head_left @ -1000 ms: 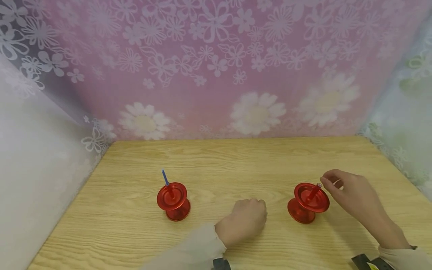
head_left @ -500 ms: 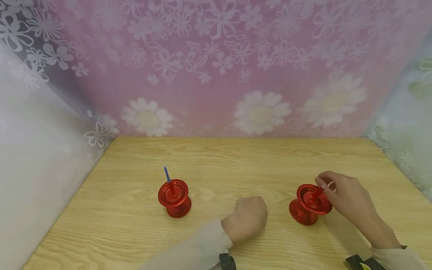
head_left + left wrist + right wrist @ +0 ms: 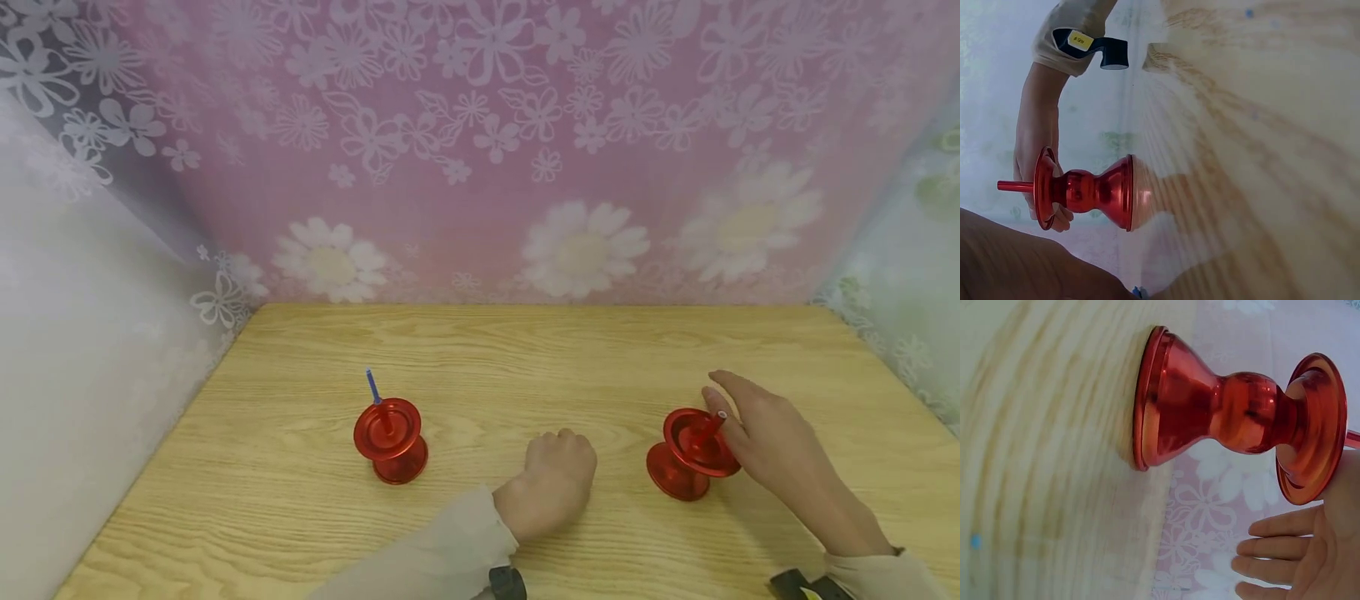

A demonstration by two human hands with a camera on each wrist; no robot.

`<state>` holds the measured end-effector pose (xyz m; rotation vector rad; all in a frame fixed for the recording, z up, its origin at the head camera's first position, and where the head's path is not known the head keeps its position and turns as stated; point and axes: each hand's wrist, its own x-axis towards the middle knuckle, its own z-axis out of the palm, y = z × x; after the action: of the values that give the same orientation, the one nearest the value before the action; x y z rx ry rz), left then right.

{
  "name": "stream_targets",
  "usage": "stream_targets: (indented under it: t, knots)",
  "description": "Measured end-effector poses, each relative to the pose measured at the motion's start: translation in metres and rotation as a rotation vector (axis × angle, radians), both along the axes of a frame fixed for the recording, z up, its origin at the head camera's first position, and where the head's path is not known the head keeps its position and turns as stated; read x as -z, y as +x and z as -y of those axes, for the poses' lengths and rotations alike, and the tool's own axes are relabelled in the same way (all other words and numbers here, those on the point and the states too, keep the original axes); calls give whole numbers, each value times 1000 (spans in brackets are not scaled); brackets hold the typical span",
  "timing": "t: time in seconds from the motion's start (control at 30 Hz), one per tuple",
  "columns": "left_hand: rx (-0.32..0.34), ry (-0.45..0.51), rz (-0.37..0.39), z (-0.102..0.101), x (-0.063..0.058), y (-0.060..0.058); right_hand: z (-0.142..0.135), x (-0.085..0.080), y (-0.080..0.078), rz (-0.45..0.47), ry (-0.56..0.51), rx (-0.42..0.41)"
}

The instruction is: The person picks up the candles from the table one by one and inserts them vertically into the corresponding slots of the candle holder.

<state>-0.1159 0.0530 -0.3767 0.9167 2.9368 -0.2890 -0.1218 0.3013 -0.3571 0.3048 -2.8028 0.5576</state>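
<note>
A red metal candle holder (image 3: 688, 454) stands on the right, its dish carrying a thin red tube (image 3: 1353, 439). My right hand (image 3: 776, 442) is right at the dish rim, thumb behind the tube. The right wrist view shows its fingers (image 3: 1282, 548) straight and spread. Between the two holders my left hand (image 3: 555, 483) rests on the table as a fist, knuckles up. A small blue tip (image 3: 1138, 292) shows at its curled fingers; the rest is hidden. A matching holder (image 3: 390, 442) on the left has a slim blue candle (image 3: 372, 387) in its tube.
The wooden table (image 3: 480, 367) meets a pink flowered backdrop (image 3: 465, 208) at its far edge. A pale wall (image 3: 90, 333) bounds the left side, a pale green one (image 3: 907, 275) the right. Dark straps (image 3: 507, 583) sit on both wrists.
My right hand has shifted slightly left to the right holder's dish, and its bent forefinger has straightened away from the thumb. The left hand keeps its fist. The holders stay put while the view shifts slightly.
</note>
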Motion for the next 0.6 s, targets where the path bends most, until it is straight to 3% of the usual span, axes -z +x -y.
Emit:
stream_targets:
  t: [0.27, 0.6]
  knots:
    - [50, 112, 16, 1, -1, -3, -7, 6, -1, -82, 87, -119]
    - [76, 109, -6, 0, -1, -4, -11, 6, -1, -44, 166, -92]
